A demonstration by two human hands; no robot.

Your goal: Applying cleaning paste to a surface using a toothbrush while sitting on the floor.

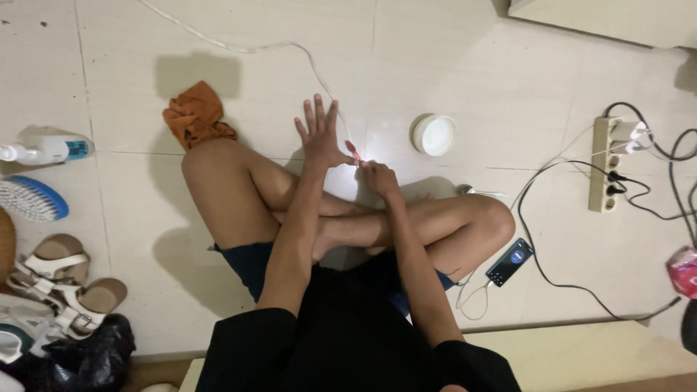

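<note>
- Your left hand [319, 134] is spread flat, all fingers splayed and released, grasping nothing; only its thumb side sits close to the small red thing [353, 151].
- Your right hand [379, 178] is clenched into a pinch on that one small red thing, a thin stick-like item held above the floor tiles [523, 94] in front of your crossed legs. What it is, you cannot tell from here.
- One white cord [239, 47] runs across the floor toward your hands.
- One round white lidded jar [434, 134] sits just to the right of your hands; its contents are hidden.
- One orange cloth [194, 115] lies crumpled by your left knee.
- One phone [510, 262] rests beside your right knee, a cable attached.
- One power strip [604, 163] holds several plugs.
- At the left edge: one spray bottle [47, 150], one blue brush [30, 198], two sandals [62, 279], one black bag [91, 356].
</note>
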